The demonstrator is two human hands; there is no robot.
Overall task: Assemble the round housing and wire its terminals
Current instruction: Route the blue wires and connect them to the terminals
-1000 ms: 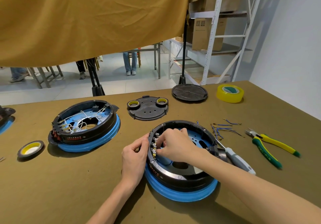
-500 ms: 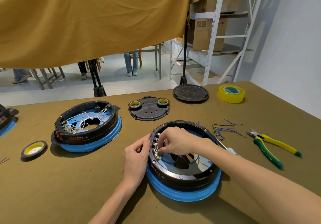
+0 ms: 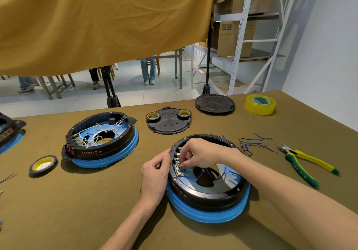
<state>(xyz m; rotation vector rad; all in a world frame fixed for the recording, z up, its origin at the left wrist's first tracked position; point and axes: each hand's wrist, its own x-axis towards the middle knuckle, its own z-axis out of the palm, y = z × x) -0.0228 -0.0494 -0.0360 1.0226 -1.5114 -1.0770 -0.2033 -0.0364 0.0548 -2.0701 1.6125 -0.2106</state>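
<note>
The round housing [image 3: 208, 189] sat near the front edge of the tabletop [image 3: 77, 201], right of centre, black on its blue base. Your left hand [image 3: 155, 174] gripped its outer left wall, fingers curled against the rim. Your right hand [image 3: 199, 152] reached over into the ring, fingertips pinched at the row of terminals [image 3: 179, 165] on the inner left wall, apparently on a blue wire [image 3: 190, 176], though your fingers hid the contact. Loose blue wires [image 3: 251, 145] lay just right of the housing, with the pliers [image 3: 308, 164] beyond them toward the right edge. A second housing [image 3: 102, 139], already wired, stood toward the left side.
</note>
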